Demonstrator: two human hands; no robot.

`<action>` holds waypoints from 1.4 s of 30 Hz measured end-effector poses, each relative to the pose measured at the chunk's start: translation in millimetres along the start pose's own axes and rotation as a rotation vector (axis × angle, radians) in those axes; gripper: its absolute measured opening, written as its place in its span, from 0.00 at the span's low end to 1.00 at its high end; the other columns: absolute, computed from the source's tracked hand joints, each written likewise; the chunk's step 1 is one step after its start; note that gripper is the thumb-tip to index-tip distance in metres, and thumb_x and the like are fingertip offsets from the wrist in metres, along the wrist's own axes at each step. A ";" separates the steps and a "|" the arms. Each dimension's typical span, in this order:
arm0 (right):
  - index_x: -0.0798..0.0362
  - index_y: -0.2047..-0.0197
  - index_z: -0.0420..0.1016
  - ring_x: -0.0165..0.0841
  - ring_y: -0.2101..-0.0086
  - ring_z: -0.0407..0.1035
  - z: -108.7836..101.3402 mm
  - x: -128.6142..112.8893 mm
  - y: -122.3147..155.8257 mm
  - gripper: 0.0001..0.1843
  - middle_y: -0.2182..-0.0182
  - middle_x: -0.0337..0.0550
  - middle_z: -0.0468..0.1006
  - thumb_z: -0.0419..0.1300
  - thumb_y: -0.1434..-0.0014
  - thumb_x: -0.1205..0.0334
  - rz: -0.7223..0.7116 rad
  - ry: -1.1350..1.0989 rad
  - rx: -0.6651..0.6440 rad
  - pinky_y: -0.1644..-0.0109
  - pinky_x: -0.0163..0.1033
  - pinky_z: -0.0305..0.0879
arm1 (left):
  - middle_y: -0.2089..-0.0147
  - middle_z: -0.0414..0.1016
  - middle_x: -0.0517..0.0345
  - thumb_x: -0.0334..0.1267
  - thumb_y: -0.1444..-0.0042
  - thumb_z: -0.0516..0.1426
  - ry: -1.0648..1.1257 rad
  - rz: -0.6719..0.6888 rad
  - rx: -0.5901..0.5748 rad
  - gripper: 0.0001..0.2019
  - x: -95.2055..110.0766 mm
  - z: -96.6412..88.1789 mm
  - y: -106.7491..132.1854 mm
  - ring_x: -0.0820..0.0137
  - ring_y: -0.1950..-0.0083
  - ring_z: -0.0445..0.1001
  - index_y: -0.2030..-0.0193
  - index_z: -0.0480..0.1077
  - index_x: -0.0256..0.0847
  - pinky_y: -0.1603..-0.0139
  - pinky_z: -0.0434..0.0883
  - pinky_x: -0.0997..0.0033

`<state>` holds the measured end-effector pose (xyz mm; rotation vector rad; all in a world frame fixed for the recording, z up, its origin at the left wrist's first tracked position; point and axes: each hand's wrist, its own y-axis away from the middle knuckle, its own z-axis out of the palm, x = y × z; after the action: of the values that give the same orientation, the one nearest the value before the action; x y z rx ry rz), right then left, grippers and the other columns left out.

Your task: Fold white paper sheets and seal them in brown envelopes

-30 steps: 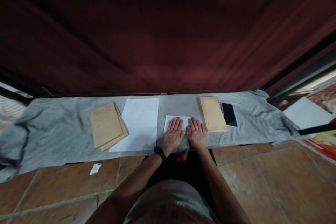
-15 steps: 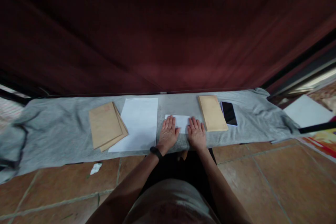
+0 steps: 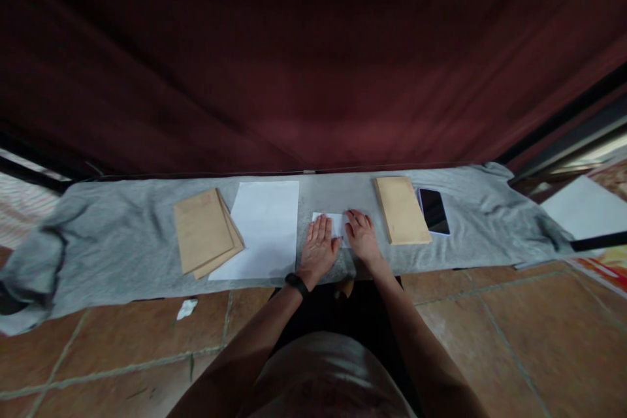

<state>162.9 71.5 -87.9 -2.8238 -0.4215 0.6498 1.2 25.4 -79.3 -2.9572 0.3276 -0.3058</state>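
A small folded white paper lies on the grey cloth in front of me. My left hand rests flat on its left part, fingers stretched out and pointing away from me. At the paper's right end is my right hand, its fingers bent inward and closed on the edge there; the fingertips are partly hidden. Just left of my left hand lies a large white sheet. To the right of my right hand sits a stack of brown envelopes.
Grey cloth covers the long, narrow table. More brown envelopes overlap the large sheet's left side. A phone lies beside the right stack. A dark red curtain hangs behind. Crumpled white paper lies on the tiled floor.
My right hand has gone from lying flat to bent fingers at the paper's right end. The left hand stays flat on the paper. The whole view has shifted slightly.
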 end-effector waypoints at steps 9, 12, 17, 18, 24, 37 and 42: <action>0.52 0.39 0.72 0.43 0.47 0.66 -4.8 8.2 -15.4 0.21 0.47 0.52 0.75 0.54 0.35 0.64 0.037 0.001 -0.024 0.39 0.50 0.58 | 0.27 0.55 0.40 0.43 0.31 0.44 0.007 0.035 0.006 0.28 3.8 -3.3 2.2 0.58 0.24 0.50 0.29 0.57 0.27 0.25 0.50 0.50; 0.52 0.42 0.74 0.43 0.49 0.67 -3.5 8.8 -17.6 0.19 0.49 0.53 0.75 0.55 0.35 0.64 0.072 -0.024 -0.020 0.41 0.49 0.61 | 0.26 0.55 0.41 0.43 0.31 0.44 0.005 0.035 0.003 0.28 3.0 -3.3 3.2 0.59 0.24 0.51 0.30 0.58 0.28 0.25 0.50 0.52; 0.54 0.48 0.76 0.41 0.51 0.67 -4.9 10.5 -17.9 0.15 0.50 0.52 0.75 0.55 0.35 0.66 0.087 -0.031 -0.017 0.44 0.45 0.62 | 0.26 0.55 0.42 0.43 0.31 0.45 -0.005 0.034 -0.006 0.28 1.7 -2.4 2.8 0.59 0.24 0.50 0.30 0.57 0.28 0.25 0.50 0.52; 0.53 0.49 0.76 0.41 0.52 0.68 -5.4 11.1 -17.7 0.14 0.51 0.51 0.75 0.54 0.35 0.67 0.087 -0.035 -0.018 0.44 0.45 0.62 | 0.26 0.55 0.42 0.42 0.31 0.44 -0.009 0.035 -0.004 0.28 1.7 -2.2 2.8 0.59 0.24 0.50 0.30 0.57 0.28 0.25 0.50 0.52; 0.52 0.55 0.77 0.41 0.52 0.69 -3.6 15.4 -13.8 0.12 0.55 0.50 0.77 0.52 0.35 0.67 0.103 -0.099 0.040 0.47 0.45 0.64 | 0.26 0.55 0.41 0.42 0.30 0.44 -0.011 0.053 -0.004 0.27 1.7 -3.7 9.2 0.59 0.24 0.50 0.30 0.57 0.28 0.25 0.52 0.51; 0.52 0.53 0.76 0.41 0.50 0.69 -4.4 14.8 -9.5 0.12 0.53 0.50 0.78 0.51 0.33 0.65 0.068 -0.074 0.081 0.44 0.46 0.62 | 0.26 0.55 0.37 0.46 0.31 0.46 -0.022 0.058 0.006 0.30 -5.9 -7.6 29.3 0.58 0.24 0.48 0.28 0.53 0.27 0.26 0.54 0.52; 0.54 0.47 0.74 0.43 0.45 0.66 -4.3 9.2 -7.0 0.15 0.46 0.54 0.75 0.50 0.31 0.64 0.087 -0.014 0.099 0.41 0.49 0.61 | 0.26 0.53 0.35 0.46 0.31 0.46 -0.039 0.048 0.003 0.32 -5.0 -4.3 37.0 0.57 0.24 0.48 0.28 0.51 0.26 0.26 0.54 0.51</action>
<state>171.2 80.4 -85.8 -2.7573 -0.2625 0.6880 -11.9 -9.6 -82.4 -2.9428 0.3928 -0.2422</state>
